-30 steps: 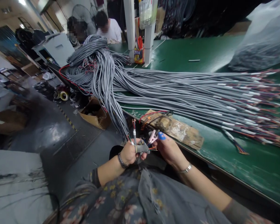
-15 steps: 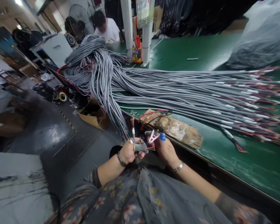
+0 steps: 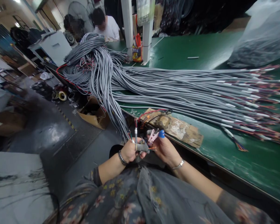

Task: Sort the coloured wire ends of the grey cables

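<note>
My left hand [image 3: 130, 151] is closed around the end of a grey cable [image 3: 136, 136], which stands up from the fist with a white band and reddish wires at its tip. A grey cover sits on the left thumb, and thin orange-brown wires [image 3: 152, 149] stick out beside it. More grey cables run down from the bench to this hand. My right hand [image 3: 167, 151], a blue cover on its thumb, is closed on a pink clip [image 3: 153, 136] between thumb and forefinger. The other right fingers are partly hidden.
Many grey cables [image 3: 177, 84] lie along the green bench [image 3: 224, 168], their stripped ends to the right. A worn wooden board [image 3: 184, 130] lies at the bench edge. An open cardboard box [image 3: 95, 116] stands on the floor. A person in white [image 3: 112, 28] sits at the far end.
The upright cable end in my left hand has shifted slightly right. The pink clip's arms look closer together and it sits a little lower, still at my right hand.
</note>
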Motion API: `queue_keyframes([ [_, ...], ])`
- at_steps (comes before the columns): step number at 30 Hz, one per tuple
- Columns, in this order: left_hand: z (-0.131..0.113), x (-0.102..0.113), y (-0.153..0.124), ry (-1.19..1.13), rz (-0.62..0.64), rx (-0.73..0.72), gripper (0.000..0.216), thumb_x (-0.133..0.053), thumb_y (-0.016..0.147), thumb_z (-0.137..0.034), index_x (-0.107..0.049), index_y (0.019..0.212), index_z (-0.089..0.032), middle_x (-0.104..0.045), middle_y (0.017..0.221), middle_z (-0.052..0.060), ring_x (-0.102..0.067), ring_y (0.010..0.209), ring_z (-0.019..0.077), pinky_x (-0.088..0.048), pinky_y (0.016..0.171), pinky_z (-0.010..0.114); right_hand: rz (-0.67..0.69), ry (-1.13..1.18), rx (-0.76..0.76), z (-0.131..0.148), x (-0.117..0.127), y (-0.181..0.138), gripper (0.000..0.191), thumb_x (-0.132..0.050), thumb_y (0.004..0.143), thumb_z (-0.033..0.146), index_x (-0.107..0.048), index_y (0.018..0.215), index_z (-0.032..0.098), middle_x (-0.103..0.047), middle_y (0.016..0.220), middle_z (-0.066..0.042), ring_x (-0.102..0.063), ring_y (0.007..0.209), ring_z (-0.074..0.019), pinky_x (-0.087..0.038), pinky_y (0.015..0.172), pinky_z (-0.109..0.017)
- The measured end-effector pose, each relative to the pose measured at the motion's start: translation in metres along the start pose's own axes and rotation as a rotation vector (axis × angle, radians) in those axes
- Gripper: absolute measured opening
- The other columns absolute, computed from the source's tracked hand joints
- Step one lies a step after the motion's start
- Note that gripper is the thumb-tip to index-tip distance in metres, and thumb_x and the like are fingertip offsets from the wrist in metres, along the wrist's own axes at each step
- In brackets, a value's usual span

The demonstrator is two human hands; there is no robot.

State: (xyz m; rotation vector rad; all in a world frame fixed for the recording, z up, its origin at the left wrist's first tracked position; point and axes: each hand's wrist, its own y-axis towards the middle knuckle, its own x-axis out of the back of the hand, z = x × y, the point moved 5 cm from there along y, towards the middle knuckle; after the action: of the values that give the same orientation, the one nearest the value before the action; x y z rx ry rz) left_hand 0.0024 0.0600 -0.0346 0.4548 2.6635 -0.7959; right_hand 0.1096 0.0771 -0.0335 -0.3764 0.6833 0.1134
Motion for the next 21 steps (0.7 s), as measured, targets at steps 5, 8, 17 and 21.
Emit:
queue_keyframes([
  [5, 0.001, 0.000, -0.006, 0.033, -0.024, -0.020, 0.034, -0.075, 0.047, -0.042, -0.058, 0.055, -0.013, -0.052, 0.039, 0.000, -0.042, 0.030, 0.0076, -0.031, 0.034, 0.020, 0.062, -0.050, -0.044, 0.002, 0.000, -0.004, 0.056, -0.059, 0.060, 0.076, -0.063, 0.069, 0.022, -0.061, 0.071, -0.003, -0.049, 0.055, -0.0146, -0.044, 0.053, -0.029],
  [8, 0.000, 0.000, -0.013, 0.062, -0.041, -0.072, 0.033, -0.075, 0.049, -0.041, -0.059, 0.055, -0.013, -0.054, 0.040, 0.001, -0.044, 0.032, 0.0083, -0.032, 0.035, 0.021, 0.085, -0.062, -0.100, 0.001, 0.002, -0.008, 0.055, -0.055, 0.065, 0.076, -0.064, 0.073, 0.022, -0.062, 0.072, -0.004, -0.051, 0.056, -0.0152, -0.045, 0.055, -0.029],
  [17, -0.006, -0.004, -0.022, 0.107, -0.206, -0.240, 0.034, -0.072, 0.057, -0.046, -0.058, 0.055, -0.015, -0.055, 0.043, 0.001, -0.046, 0.038, 0.0085, -0.034, 0.040, 0.021, 0.053, -0.181, 0.053, 0.012, -0.001, -0.012, 0.039, -0.060, 0.073, 0.061, -0.061, 0.072, 0.022, -0.052, 0.060, 0.001, -0.046, 0.055, -0.0152, -0.044, 0.059, -0.031],
  [21, -0.006, -0.006, -0.019, 0.095, -0.205, -0.247, 0.034, -0.072, 0.058, -0.046, -0.057, 0.055, -0.015, -0.055, 0.044, 0.001, -0.046, 0.038, 0.0086, -0.034, 0.041, 0.021, -0.036, -0.472, 0.229, 0.015, 0.010, -0.010, 0.050, -0.043, 0.078, 0.070, -0.059, 0.066, 0.024, -0.055, 0.060, -0.003, -0.049, 0.060, -0.0195, -0.043, 0.061, -0.034],
])
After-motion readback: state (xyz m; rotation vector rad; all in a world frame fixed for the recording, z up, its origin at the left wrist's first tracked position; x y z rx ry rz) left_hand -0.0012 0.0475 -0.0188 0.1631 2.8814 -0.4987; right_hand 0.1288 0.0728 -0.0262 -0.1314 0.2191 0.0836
